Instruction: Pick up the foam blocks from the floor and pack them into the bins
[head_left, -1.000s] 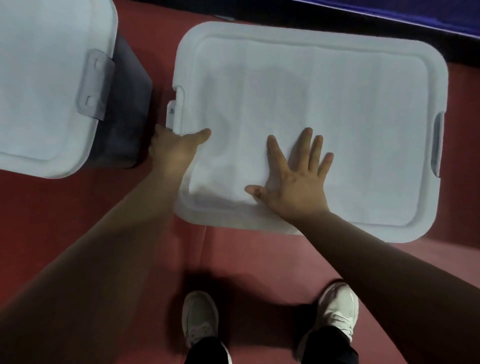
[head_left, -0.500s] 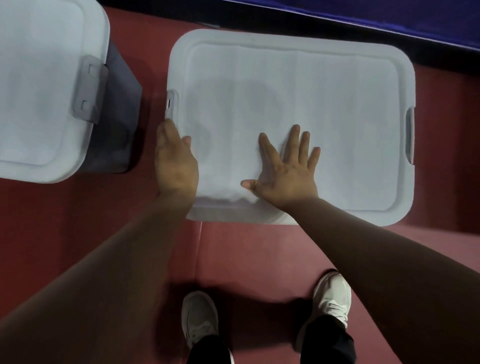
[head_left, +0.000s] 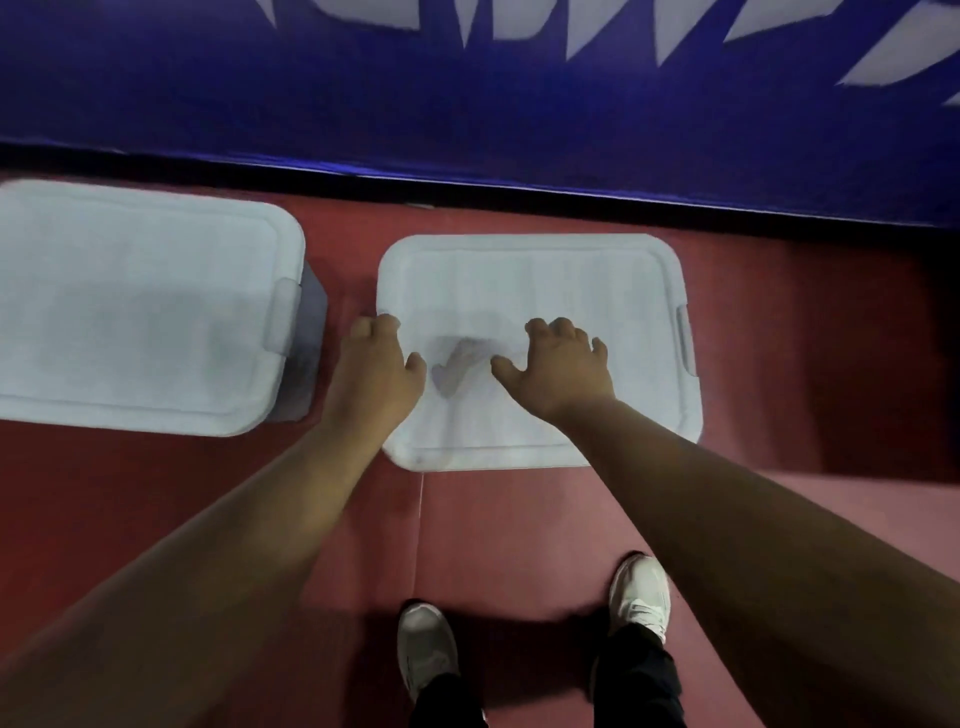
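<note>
Although its white lid hides whatever is inside, the centre bin (head_left: 545, 280) shows plainly on the red floor (head_left: 493, 525): a rounded rectangle with a raised rim and a pale latch (head_left: 685, 340) at one end. A second bin (head_left: 130, 312), grey-walled and lidded in white too, stands just beside the centre bin. The left hand (head_left: 376, 364) is at the centre bin's rim facing that neighbour, fingers bent down; whether it grips cannot be told. The right hand (head_left: 563, 371) is over the centre bin's lid, fingers loosely bent, thumb spread, holding nothing. A blue wall (head_left: 467, 114) rises behind the centre bin.
</note>
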